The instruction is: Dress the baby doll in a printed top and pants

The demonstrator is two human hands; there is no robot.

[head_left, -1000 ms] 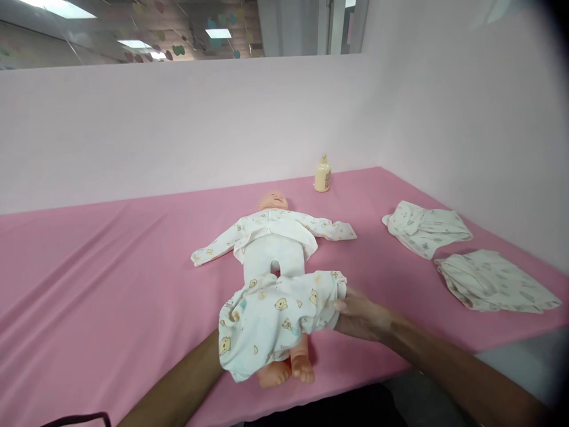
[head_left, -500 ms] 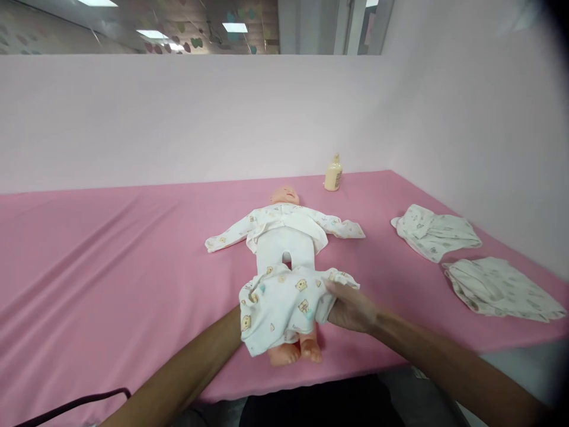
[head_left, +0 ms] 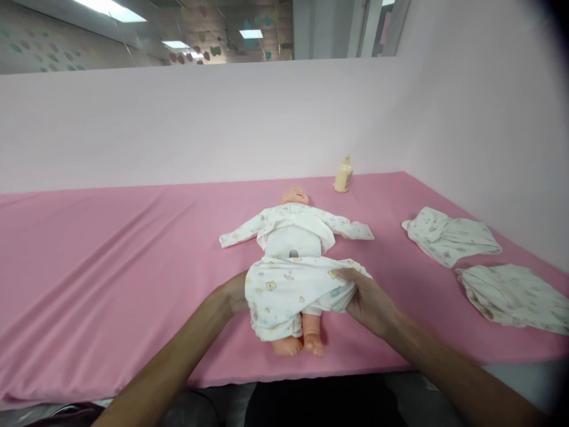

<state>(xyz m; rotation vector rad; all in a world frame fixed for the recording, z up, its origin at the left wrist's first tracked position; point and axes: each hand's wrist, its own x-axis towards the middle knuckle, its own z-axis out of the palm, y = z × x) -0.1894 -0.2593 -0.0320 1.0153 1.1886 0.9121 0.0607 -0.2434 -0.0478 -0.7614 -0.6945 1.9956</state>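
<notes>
A baby doll (head_left: 311,325) lies on its back, feet towards me, in an open-fronted patterned top (head_left: 275,220) and a white undergarment (head_left: 291,240). White baby pants (head_left: 288,292) with a bear print are stretched across its legs. At their right edge my right hand (head_left: 367,299) is closed on the cloth, thumb on top. My left hand (head_left: 237,292) is at the left edge of the pants, its fingers hidden behind the fabric, which is pulled taut between both hands. Both feet of the doll stick out below the pants.
A pink sheet (head_left: 133,267) covers the table, whose near edge is just in front of me. A cream pump bottle (head_left: 344,176) stands at the back. Two patterned garments, one farther (head_left: 451,234) and one nearer (head_left: 511,296), lie at the right. White walls (head_left: 200,118) border the table.
The pants have moved up the doll's legs, and more of its right-side leg shows below. My left hand has come into view at their left edge. The view has shifted slightly.
</notes>
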